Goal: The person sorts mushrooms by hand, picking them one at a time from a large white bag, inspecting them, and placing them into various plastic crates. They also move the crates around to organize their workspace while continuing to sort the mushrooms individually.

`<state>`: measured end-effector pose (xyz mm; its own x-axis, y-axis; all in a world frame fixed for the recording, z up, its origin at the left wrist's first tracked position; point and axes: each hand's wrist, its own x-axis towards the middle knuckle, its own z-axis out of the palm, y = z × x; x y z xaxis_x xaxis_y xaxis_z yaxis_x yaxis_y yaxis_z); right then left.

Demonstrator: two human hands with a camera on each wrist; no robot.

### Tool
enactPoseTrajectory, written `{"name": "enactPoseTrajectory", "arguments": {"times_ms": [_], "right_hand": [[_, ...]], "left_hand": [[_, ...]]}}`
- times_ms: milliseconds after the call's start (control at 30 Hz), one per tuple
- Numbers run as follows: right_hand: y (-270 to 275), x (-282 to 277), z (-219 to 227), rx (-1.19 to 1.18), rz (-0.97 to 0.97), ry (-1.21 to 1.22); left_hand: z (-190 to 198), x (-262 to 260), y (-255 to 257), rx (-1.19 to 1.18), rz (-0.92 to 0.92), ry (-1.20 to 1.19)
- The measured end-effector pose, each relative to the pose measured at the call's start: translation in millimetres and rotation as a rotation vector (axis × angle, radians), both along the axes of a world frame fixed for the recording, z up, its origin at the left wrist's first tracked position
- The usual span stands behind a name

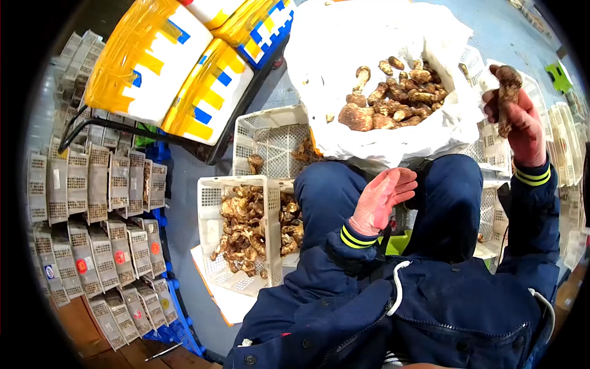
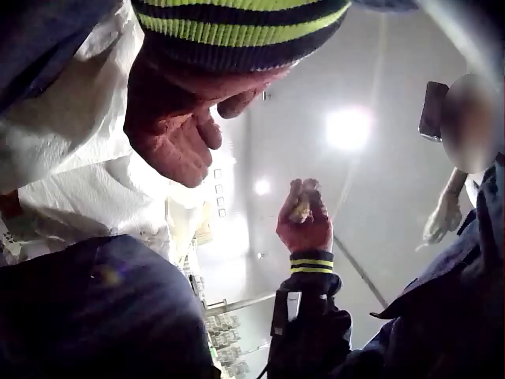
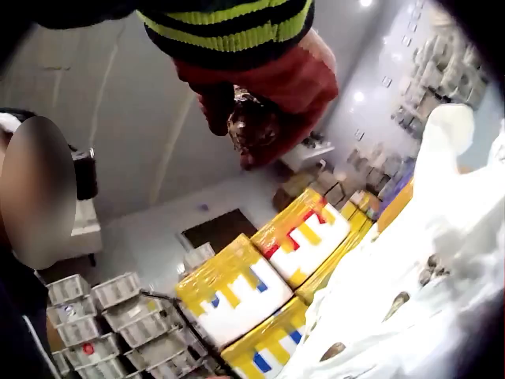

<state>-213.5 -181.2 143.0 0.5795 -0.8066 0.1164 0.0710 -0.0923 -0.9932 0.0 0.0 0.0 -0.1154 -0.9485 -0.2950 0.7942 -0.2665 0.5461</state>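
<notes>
My right hand (image 1: 528,126), in a reddish glove, grips a brown, thick-stemmed mushroom (image 1: 509,86) raised at the right of the head view. In the right wrist view the curled fingers partly cover this mushroom (image 3: 252,130). Above my lap, my left hand (image 1: 384,198) is held with fingers fairly straight and nothing in it; the left wrist view shows its glove (image 2: 170,118) from below. Beyond my knees a white plastic liner (image 1: 335,46) spreads over a container, with a heap of brown mushrooms (image 1: 399,106) lying in it.
Left of my legs, a white crate (image 1: 206,190) holds darker mushroom pieces (image 1: 246,227); another crate (image 1: 241,138) stands behind it. Taped white-and-yellow boxes (image 1: 203,92) sit on a cart. Stacked crates (image 1: 98,184) fill the far left. More crates (image 1: 565,141) stand at right.
</notes>
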Motion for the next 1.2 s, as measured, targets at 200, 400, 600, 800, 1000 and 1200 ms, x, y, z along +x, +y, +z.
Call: {"name": "enactPoseTrajectory", "arguments": {"times_ms": [200, 400, 600, 800, 1000, 1200], "right_hand": [[34.0, 105.9, -13.4, 0.211, 0.246, -0.019], [26.6, 150.6, -42.9, 0.292, 0.278, 0.008], [48.7, 145.0, -71.3, 0.42, 0.264, -0.086], [82.4, 141.9, -94.0, 0.536, 0.225, -0.16], [83.6, 122.0, -100.6, 0.559, 0.237, -0.431], [87.7, 1.4, -42.7, 0.251, -0.1, -0.388]], "left_hand": [[8.1, 24.0, 4.7, -0.04, 0.088, -0.007], [-1.3, 42.4, 6.2, -0.006, 0.169, -0.011], [-13.3, 43.7, 3.9, -0.01, 0.191, -0.016], [-11.9, 44.5, -1.2, -0.132, 0.193, 0.022], [-36.4, 44.8, -2.0, -0.108, 0.171, 0.004], [-36.3, 18.9, -11.4, -0.155, 0.109, 0.042]]}}
